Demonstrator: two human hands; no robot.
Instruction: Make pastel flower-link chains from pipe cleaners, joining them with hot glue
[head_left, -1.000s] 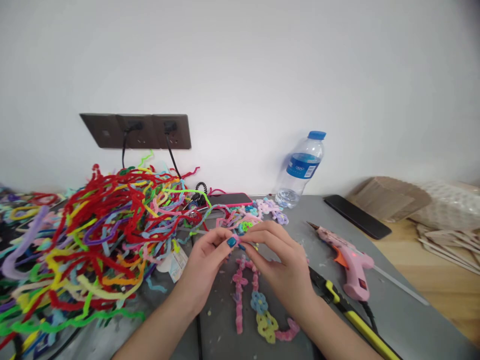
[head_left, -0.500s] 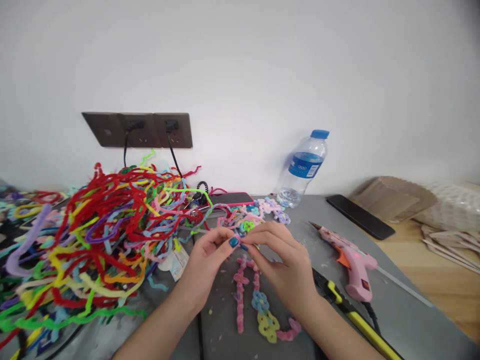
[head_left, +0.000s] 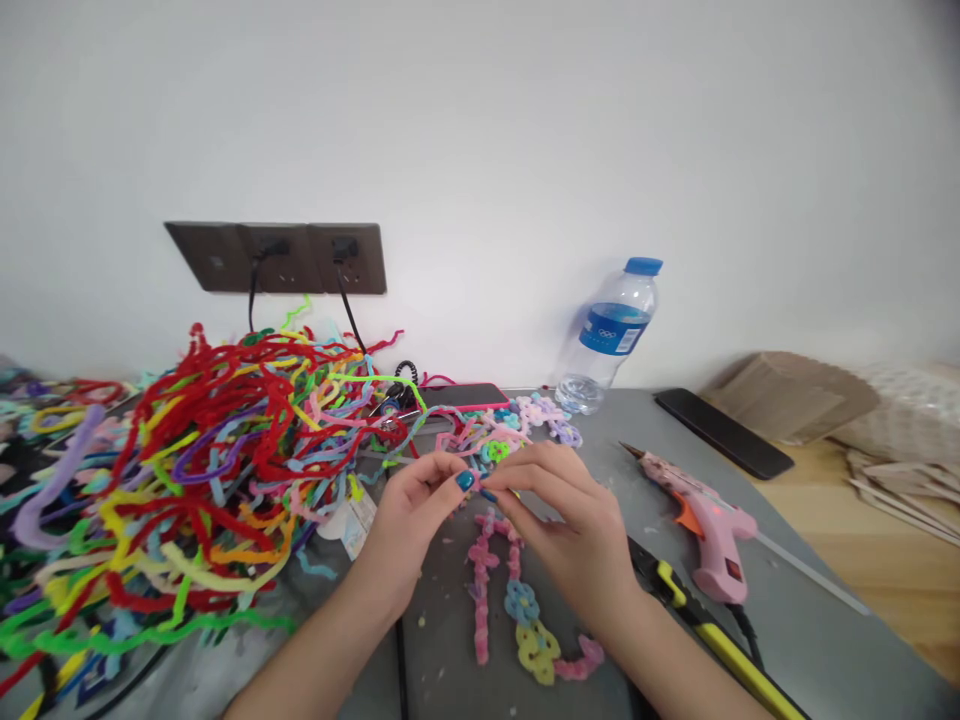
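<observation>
My left hand (head_left: pixel 420 515) and my right hand (head_left: pixel 566 510) meet over the middle of the table, their fingertips pinched together on a small piece of pink pipe cleaner (head_left: pixel 478 482). Most of that piece is covered by the fingers. Below them on the grey table lies a fuzzy chain with a straight pink strand (head_left: pixel 481 610), a blue flower (head_left: pixel 521 603), a yellow flower (head_left: pixel 537 652) and a curled pink end (head_left: pixel 581 660). Just beyond the fingertips is a green flower (head_left: pixel 495 451) among other pastel pieces.
A tangled heap of pipe cleaners (head_left: pixel 225 450) covers the left side. To the right lie a pink glue gun (head_left: pixel 716 540), a black-and-yellow tool (head_left: pixel 712 635) and a black phone (head_left: pixel 724 433). A water bottle (head_left: pixel 611 335) leans against the wall behind, near a red-edged phone (head_left: pixel 465 397).
Both hands keep their pinch on the pink piece, with only a slight shift of the left fingers. The whole view has moved very slightly; the things on the table lie as before.
</observation>
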